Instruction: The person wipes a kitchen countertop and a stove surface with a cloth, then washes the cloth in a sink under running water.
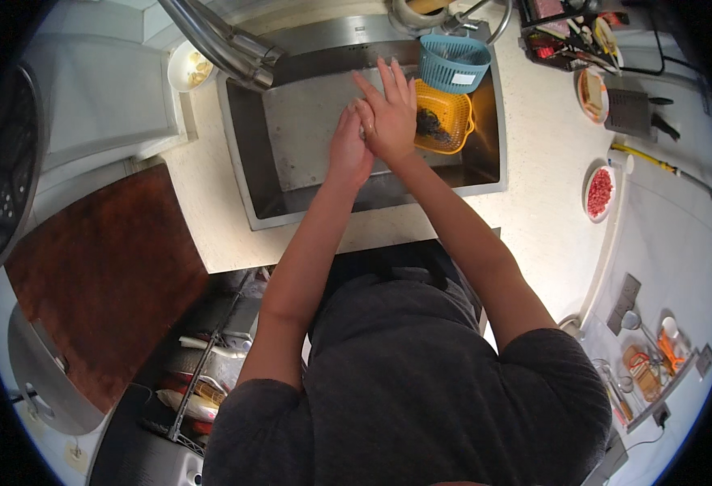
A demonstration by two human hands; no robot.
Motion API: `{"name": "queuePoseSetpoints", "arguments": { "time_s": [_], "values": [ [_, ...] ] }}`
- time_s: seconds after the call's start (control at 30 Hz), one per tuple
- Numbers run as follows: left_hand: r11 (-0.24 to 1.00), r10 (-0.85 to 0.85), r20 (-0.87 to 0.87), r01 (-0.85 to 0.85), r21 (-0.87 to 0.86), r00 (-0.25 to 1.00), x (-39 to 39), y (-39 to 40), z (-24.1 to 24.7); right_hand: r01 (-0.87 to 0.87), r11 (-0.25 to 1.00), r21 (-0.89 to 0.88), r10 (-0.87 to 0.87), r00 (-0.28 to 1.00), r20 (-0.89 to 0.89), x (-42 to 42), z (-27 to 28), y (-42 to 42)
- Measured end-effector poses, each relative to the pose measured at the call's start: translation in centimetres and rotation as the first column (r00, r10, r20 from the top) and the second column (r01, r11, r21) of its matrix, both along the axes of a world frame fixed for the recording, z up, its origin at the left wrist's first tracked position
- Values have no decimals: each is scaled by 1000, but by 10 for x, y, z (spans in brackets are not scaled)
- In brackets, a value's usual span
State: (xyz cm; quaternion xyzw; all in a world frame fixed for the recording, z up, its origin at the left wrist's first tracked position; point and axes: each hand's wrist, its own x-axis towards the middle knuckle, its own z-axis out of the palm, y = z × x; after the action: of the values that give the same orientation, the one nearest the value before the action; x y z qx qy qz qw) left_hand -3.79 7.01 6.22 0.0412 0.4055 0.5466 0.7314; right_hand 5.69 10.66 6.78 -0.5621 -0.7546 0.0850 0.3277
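Observation:
Both bare hands are pressed together above the stainless steel sink [307, 140]. My right hand [392, 118] lies against the left, its fingers stretched out and spread towards the back of the sink. My left hand [351, 149] touches it from the left; most of its fingers are hidden, and the skin looks wet. Just right of my right hand, an orange plastic colander basket [460, 112] stands in the sink with dark, wet-looking food [431, 126] inside. A teal slotted plastic basket [444, 58] sits at the back right corner. The metal faucet [228, 51] reaches over the sink's left part.
A white bowl [176, 67] with pale pieces stands left of the faucet. On the right counter are a plate of red minced meat [600, 192], a plate with a brownish block [590, 94] and a black rack [553, 45]. A dark red-brown board [112, 273] lies at left.

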Motion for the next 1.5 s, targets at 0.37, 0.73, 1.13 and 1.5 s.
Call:
{"name": "queuePoseSetpoints", "arguments": {
  "time_s": [0.37,0.73,1.13,1.5],
  "values": [
    [849,-464,452,238,472,762,-16,32,-11,-356,883,-305,46,713,-699,23,40,-21],
    [999,-20,0,20,46,1000,39,18,29,-59,961,-269,-104,827,-553,21,34,-22],
    [958,-246,-42,236,-165,968,11,-1,2,-279,570,-773,-496,633,-594,28,-19,-27],
    [878,-470,-447,455,-149,761,-95,-27,-12,-746,315,-587,-719,215,-660,75,-42,7]
  ]
}}
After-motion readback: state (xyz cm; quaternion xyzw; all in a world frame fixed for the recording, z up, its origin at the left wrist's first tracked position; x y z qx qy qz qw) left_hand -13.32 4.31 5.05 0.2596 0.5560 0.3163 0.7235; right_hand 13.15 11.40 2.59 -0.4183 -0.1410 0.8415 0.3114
